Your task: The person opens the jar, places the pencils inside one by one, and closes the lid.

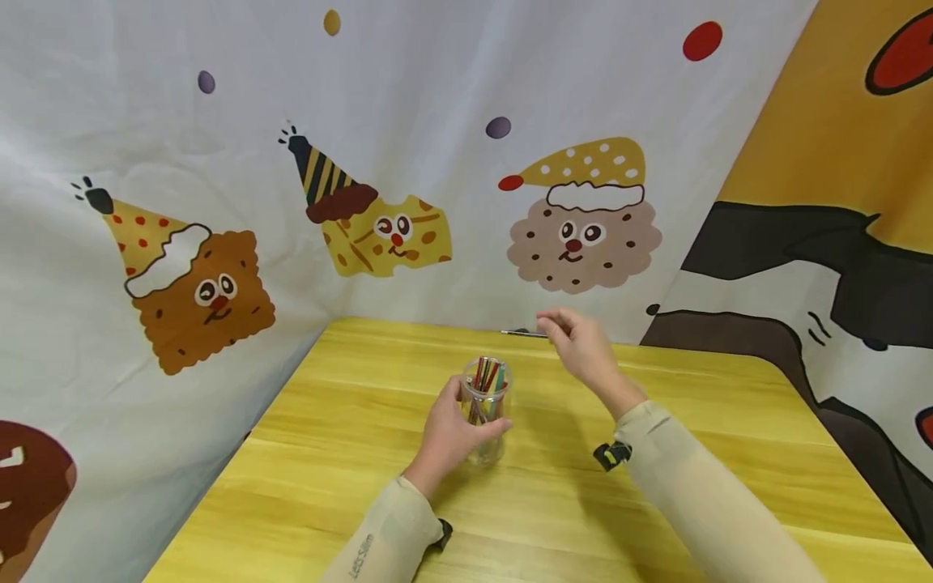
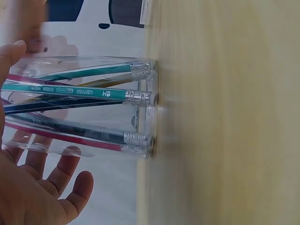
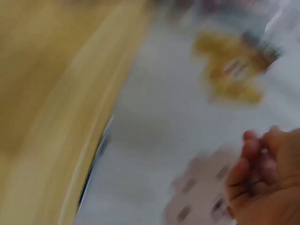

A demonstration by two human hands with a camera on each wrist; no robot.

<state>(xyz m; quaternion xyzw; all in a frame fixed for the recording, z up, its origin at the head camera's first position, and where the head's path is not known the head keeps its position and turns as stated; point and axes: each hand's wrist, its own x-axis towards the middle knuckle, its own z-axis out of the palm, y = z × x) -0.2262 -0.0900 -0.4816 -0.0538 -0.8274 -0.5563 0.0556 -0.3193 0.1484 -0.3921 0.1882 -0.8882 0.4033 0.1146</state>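
A clear cylindrical pencil jar stands upright on the yellow wood-grain table. Several pencils lean inside it, red, green, yellow and dark ones. In the left wrist view their silver ends rest on the jar's bottom, and one green pencil is marked HB. My left hand grips the jar from the left, thumb across the near side. Raised beyond the jar to the right, my right hand has bent fingers with the tips close together. No object shows in its fingers in the right wrist view, which is blurred.
The table ends at a hanging cloth printed with cartoon biscuits and cheese. At the table's back edge lies a thin dark-and-pale strip beside the right hand; its kind is unclear. A dark band sits at the right sleeve.
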